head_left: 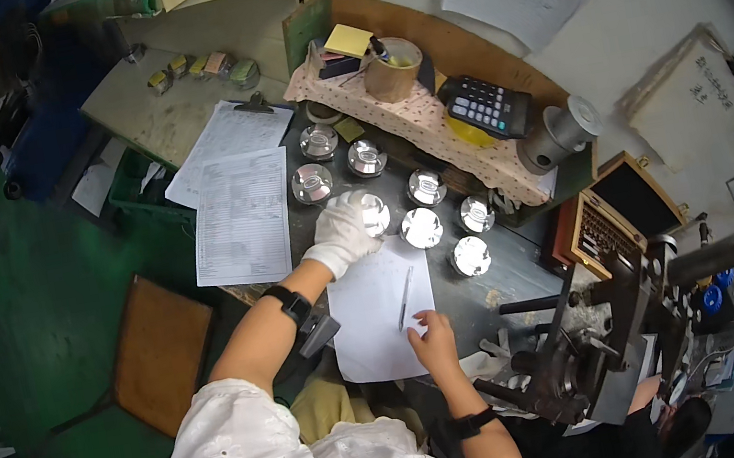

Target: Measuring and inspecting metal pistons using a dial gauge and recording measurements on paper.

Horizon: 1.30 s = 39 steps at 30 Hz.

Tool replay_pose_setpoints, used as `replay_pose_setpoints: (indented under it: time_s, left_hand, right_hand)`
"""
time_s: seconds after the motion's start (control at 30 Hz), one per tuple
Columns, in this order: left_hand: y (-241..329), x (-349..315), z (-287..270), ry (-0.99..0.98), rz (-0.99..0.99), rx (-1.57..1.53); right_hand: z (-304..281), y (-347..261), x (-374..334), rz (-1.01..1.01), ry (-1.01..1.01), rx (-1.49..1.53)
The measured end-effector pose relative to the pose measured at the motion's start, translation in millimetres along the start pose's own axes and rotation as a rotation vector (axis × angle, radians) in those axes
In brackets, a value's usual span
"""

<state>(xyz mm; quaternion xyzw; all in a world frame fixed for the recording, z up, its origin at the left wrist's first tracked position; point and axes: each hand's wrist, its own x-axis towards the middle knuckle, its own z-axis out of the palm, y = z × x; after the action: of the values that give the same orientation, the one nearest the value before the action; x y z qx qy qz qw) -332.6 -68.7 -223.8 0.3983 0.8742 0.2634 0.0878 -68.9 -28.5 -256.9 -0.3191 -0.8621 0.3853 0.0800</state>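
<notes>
Calculator (485, 107) stands behind metal parts (422, 228), dark fixture (617, 333) right.

Worktop (527, 258), near edge: white sheet (365, 321) with pen (406, 298), bare right grip (436, 344) beside; gloved left grip (342, 233) around shiny metal piece (376, 215).

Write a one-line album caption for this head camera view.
White-gloved left hand on a shiny metal piece, bare right hand near a pen on white paper, similar pieces nearby.

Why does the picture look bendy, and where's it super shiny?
In the head view, edges bend toward the dark, round rim, as wide fisheye pictures do; glare whitens some metal pieces; the upper-left background looks dim and blurry.
</notes>
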Motion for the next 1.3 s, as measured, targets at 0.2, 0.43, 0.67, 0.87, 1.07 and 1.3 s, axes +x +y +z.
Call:
replay_pose_setpoints:
  time_s: [0.2,0.43,0.67,0.87,1.07,1.3]
  left_hand:
    - [-13,42,20,-0.085,-0.014,0.142]
    - [-25,58,38,-0.152,-0.034,0.158]
    - [-40,47,42,-0.098,0.029,0.075]
    - [-43,-33,26,0.15,0.214,0.095]
    - [-72,-120,31,0.043,0.293,0.047]
    - [-76,-117,54,0.061,0.314,0.083]
  right_hand:
    - [37,18,37,0.087,0.187,-0.143]
    - [53,31,48,0.281,0.195,-0.042]
    - [43,30,46,0.345,0.22,0.363]
    - [39,23,51,0.324,0.241,0.742]
    - [53,21,60,0.291,0.217,0.919]
    - [67,42,59,0.276,0.194,1.008]
